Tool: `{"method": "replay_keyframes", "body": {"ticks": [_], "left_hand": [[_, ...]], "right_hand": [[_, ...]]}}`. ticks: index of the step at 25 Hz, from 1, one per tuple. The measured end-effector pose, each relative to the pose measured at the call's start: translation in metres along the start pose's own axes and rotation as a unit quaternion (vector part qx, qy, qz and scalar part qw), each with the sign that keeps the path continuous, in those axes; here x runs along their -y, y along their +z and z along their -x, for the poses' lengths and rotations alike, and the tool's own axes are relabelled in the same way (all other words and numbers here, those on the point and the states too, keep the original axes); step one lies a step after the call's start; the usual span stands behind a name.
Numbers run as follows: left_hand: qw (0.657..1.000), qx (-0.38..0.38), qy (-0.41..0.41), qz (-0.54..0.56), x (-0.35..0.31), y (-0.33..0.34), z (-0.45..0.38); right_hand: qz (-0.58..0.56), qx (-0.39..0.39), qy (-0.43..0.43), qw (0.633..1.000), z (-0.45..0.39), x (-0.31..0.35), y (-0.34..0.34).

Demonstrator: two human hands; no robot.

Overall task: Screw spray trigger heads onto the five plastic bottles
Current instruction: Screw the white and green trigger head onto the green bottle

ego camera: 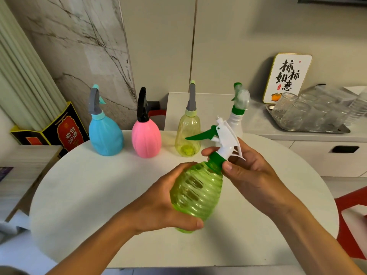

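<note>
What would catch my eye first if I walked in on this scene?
Most likely the ribbed green bottle held mid-frame above the round white table: the left hand grips its body while the right hand pinches the collar of its white-and-green trigger head. Behind it stands a bright row: blue bottle, pink bottle, yellow bottle, white bottle.

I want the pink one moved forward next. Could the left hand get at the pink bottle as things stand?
Probably not yet: the left hand is wrapped around the green bottle. Once it lets go, the table between it and the pink bottle lies bare.
</note>
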State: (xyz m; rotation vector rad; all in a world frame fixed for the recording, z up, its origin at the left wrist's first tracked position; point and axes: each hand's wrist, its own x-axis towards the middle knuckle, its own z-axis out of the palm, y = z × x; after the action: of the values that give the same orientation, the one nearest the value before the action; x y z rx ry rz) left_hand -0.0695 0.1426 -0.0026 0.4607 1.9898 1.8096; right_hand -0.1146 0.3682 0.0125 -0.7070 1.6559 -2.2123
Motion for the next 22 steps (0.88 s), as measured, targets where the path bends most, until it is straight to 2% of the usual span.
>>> {"method": "replay_keyframes", "body": {"ticks": [4, 7, 13, 19, 22], "left_hand": [[0.987, 0.117, -0.028, 0.104, -0.005, -0.007, 0.004], [0.979, 0.148, -0.018, 0.138, -0.005, -0.007, 0.004], [0.991, 0.068, -0.018, 0.114, 0.001, -0.001, 0.004], [0.999, -0.043, 0.024, 0.023, 0.003, 0.015, -0.004], [0.997, -0.076, 0.033, -0.010, 0.004, 0.023, -0.008]], "right_hand": [[-0.015, 0.059, 0.026, 0.998, 0.002, 0.011, -0.012], [0.001, 0.065, 0.036, 0.997, 0.003, 0.015, -0.016], [0.035, 0.011, 0.018, 0.999, -0.001, 0.005, -0.005], [-0.006, -0.154, 0.014, 0.988, -0.007, -0.009, 0.022], [0.067, -0.205, 0.044, 0.976, -0.008, -0.013, 0.034]]}}
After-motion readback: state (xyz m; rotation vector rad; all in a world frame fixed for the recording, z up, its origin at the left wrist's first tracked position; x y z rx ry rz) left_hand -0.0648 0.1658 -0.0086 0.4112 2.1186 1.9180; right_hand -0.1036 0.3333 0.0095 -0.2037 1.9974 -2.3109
